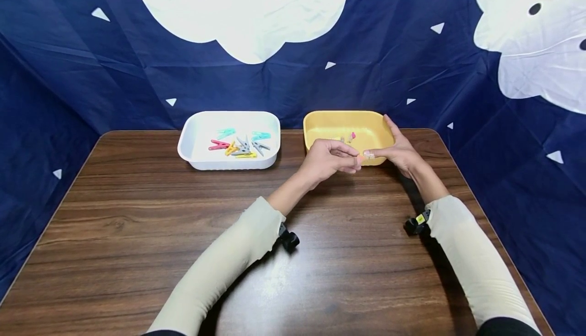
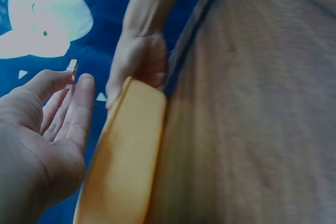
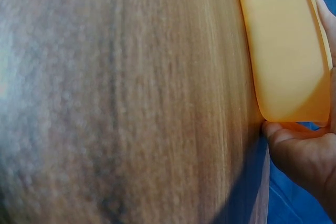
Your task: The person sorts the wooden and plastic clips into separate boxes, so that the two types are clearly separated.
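Note:
My left hand (image 1: 334,159) pinches a small wooden clothespin (image 2: 72,65) between thumb and fingertips, over the front rim of the yellow tray (image 1: 320,118). A bit of orange-pink shows on the clothespin at the fingertips. My right hand (image 1: 403,152) holds the right end of that tray, its thumb reaching along the front side and a finger stretched to the back corner. Inside the tray lie a small clip with a pink top (image 1: 352,136) and a pale one beside it, partly hidden behind the left hand.
On the left stands a white tray (image 1: 197,155) with several plastic clothespins (image 1: 240,145) in red, yellow, grey and turquoise. Both trays sit at the back edge of the wooden table (image 1: 320,259). A blue curtain (image 1: 256,89) hangs right behind them.

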The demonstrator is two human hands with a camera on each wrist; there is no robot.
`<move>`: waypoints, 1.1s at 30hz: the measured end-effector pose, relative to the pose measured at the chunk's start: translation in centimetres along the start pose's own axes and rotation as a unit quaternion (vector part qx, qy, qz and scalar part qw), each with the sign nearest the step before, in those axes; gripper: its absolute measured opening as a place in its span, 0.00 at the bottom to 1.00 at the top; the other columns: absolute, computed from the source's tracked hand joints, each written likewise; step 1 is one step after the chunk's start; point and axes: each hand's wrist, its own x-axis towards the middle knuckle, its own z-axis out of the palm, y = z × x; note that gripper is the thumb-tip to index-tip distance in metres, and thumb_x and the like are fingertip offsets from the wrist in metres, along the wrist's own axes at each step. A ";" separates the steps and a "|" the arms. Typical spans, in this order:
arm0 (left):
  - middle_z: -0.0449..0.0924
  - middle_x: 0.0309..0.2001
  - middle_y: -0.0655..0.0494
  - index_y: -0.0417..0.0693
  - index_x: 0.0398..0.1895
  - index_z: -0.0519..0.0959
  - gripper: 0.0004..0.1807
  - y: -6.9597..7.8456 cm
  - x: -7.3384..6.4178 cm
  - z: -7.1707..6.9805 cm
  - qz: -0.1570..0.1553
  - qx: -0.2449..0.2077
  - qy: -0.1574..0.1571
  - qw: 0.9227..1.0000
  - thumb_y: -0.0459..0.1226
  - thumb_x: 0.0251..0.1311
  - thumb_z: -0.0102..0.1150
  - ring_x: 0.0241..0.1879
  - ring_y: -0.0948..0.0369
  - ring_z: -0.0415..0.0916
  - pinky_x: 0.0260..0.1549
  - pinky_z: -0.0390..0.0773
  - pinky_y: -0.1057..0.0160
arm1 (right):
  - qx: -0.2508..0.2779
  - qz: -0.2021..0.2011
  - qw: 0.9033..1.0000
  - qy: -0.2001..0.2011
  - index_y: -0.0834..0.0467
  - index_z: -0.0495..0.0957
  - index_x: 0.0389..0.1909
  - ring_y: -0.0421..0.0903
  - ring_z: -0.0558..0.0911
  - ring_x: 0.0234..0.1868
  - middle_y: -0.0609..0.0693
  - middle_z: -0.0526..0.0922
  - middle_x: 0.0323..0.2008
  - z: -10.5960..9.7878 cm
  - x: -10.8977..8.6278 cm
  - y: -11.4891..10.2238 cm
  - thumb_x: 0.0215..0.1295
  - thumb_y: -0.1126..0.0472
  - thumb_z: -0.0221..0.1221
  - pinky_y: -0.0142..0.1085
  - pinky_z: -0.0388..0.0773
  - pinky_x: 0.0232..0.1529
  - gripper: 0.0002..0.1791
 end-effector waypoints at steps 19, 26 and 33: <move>0.96 0.45 0.40 0.34 0.48 0.91 0.08 1.7 3.1 -0.8 -0.012 0.025 0.087 0.996 0.27 0.68 0.77 0.32 0.65 0.93 0.25 0.81 0.72 | -0.004 -0.002 1.000 -0.002 0.40 0.31 0.95 0.49 0.44 0.94 0.42 0.33 0.95 0.0 -0.3 -0.3 0.62 0.66 0.81 0.47 0.46 0.94 0.78; 0.96 0.44 0.39 0.34 0.47 0.91 0.08 1.8 4.2 -0.9 -0.027 0.012 0.107 0.994 0.26 0.67 0.76 0.30 0.64 0.92 0.28 0.86 0.69 | 0.000 -0.003 1.000 0.002 0.40 0.32 0.95 0.49 0.44 0.94 0.44 0.33 0.95 0.2 -0.4 -0.4 0.61 0.67 0.81 0.47 0.45 0.95 0.78; 0.92 0.35 0.44 0.26 0.45 0.89 0.07 1.6 5.6 -0.6 -0.031 -0.042 0.143 0.988 0.19 0.66 0.72 0.30 0.60 0.91 0.51 0.95 0.53 | 0.002 -0.002 1.000 0.002 0.39 0.32 0.95 0.50 0.45 0.94 0.44 0.32 0.95 0.3 -0.4 -0.4 0.60 0.67 0.81 0.47 0.45 0.94 0.79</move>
